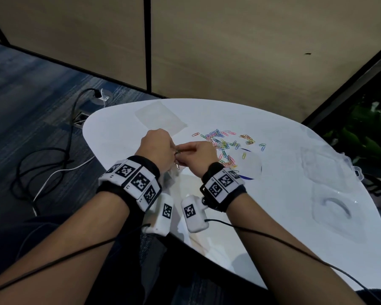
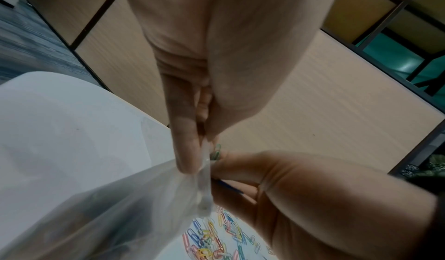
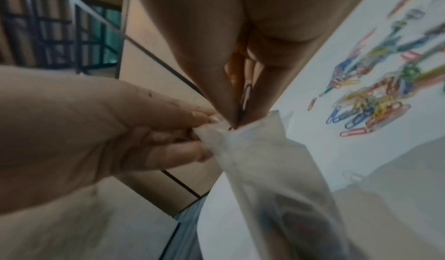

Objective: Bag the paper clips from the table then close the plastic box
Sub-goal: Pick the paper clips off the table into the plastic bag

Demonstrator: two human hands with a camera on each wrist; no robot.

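Paper clips [image 1: 227, 146] piled on bench [image 1: 273, 216] beside bag [image 3: 260, 161]. Left hand [image 1: 156, 148] pinching bag mouth, right hand [image 1: 198, 157] pinching one clip. Best: hold mouth wide, drop clip deep inside.

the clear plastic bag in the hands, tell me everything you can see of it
The clear plastic bag is thin, see-through film with a thicker strip along its mouth. It hangs mouth-up over the white table's near edge. The left hand pinches its top rim; the right hand holds a paper clip at the opening. Dark blurred shapes show inside.
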